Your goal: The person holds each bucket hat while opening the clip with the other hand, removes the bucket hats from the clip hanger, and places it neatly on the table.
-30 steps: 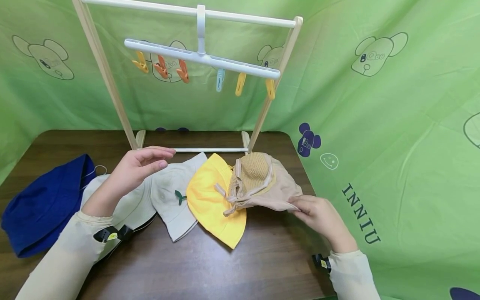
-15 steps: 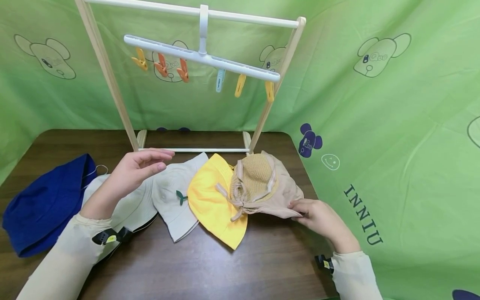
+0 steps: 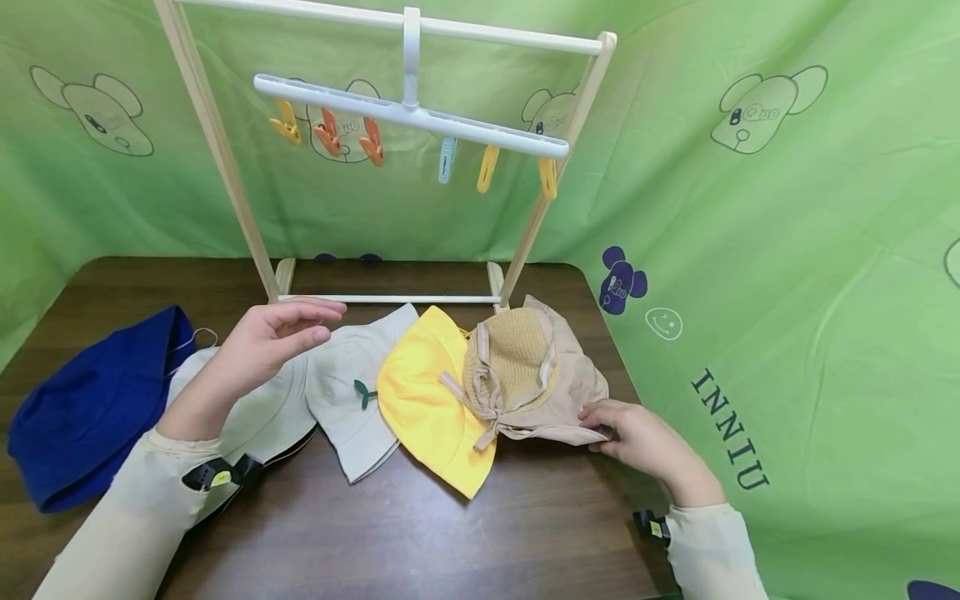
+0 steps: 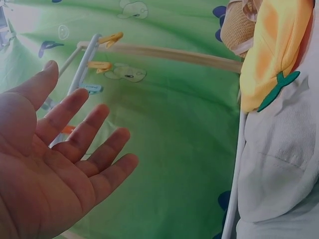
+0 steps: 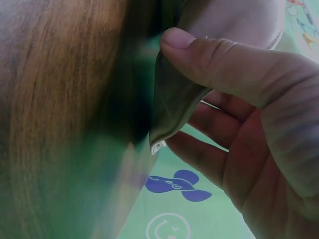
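Note:
My right hand (image 3: 637, 437) pinches the brim edge of a beige sun hat (image 3: 581, 392) with a woven straw crown and ribbon ties. In the right wrist view the thumb lies over the beige cloth (image 5: 174, 104), fingers behind it. The hat overlaps a yellow bucket hat (image 3: 423, 392). My left hand (image 3: 273, 333) hovers with relaxed fingers over the pale hats, holding nothing; the left wrist view shows its bare palm (image 4: 55, 184). Beneath and beside it lie a white hat (image 3: 262, 417), a light grey hat (image 3: 345, 367) with a green sprout, and a navy blue hat (image 3: 90, 408).
Behind the hats stands a wooden rack (image 3: 225, 167) with a white top bar. From it hangs a pale blue hanger (image 3: 420, 117) bearing several yellow, orange and blue clips (image 3: 446, 158). A green printed curtain (image 3: 825, 250) surrounds the dark wooden table (image 3: 390, 542).
The beige hat has turned slightly, its ribbon ties shifting right and downward across the yellow hat. My right hand has moved a little right and down with the brim. The left hand stays nearly still.

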Available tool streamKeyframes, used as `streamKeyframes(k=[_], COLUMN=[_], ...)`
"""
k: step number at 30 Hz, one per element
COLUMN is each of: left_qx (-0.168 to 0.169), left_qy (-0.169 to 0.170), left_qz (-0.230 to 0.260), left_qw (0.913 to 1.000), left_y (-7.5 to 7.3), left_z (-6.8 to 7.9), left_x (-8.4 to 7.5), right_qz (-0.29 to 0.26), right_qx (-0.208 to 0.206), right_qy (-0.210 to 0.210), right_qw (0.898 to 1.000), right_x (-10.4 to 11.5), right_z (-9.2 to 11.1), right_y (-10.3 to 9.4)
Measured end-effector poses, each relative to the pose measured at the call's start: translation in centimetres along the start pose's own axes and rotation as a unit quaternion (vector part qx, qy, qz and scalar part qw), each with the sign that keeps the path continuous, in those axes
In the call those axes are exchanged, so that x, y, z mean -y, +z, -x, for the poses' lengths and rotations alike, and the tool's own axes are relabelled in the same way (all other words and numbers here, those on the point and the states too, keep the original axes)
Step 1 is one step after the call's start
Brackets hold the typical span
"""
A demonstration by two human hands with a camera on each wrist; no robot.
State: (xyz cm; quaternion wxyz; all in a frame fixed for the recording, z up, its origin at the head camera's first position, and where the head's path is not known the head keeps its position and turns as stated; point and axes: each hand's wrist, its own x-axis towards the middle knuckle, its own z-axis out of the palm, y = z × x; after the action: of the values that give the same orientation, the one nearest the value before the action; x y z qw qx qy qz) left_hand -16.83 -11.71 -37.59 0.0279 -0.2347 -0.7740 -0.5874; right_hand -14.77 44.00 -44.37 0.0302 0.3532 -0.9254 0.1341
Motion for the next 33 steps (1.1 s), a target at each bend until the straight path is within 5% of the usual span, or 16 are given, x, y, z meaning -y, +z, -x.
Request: streamKeyframes(k=[7,15,22,33], left_qx=[-0.013,-0.033,-0.034,-0.029], left_qy=[0.016,-0.007,-0.009,-0.001], left_qz=[-0.017,-0.062,-0.058,-0.064], left_qw=[0.9996,0.9975,0.9977,0.9975], left_y=[-0.8,-1.8,-2.2,-2.1], left_z=[0.1,0.4,0.5,0.4], left_x=[-0.2,-1.0,-1.4,-1.1], right_qz=[-0.012,-0.02,-0.019,-0.06], right_qx=[0.037,0.055,0.066,0.114], right_qy=[0.03,0.039,0.035,0.091], right_qw=[0.999,0.998,0.997,0.987], right_x=[0.2,0.1,-0.1,0.0], right_z=[0.0,0.0,-0.1,-0.2], right_y=[-0.1,0.0,0.1,-0.5])
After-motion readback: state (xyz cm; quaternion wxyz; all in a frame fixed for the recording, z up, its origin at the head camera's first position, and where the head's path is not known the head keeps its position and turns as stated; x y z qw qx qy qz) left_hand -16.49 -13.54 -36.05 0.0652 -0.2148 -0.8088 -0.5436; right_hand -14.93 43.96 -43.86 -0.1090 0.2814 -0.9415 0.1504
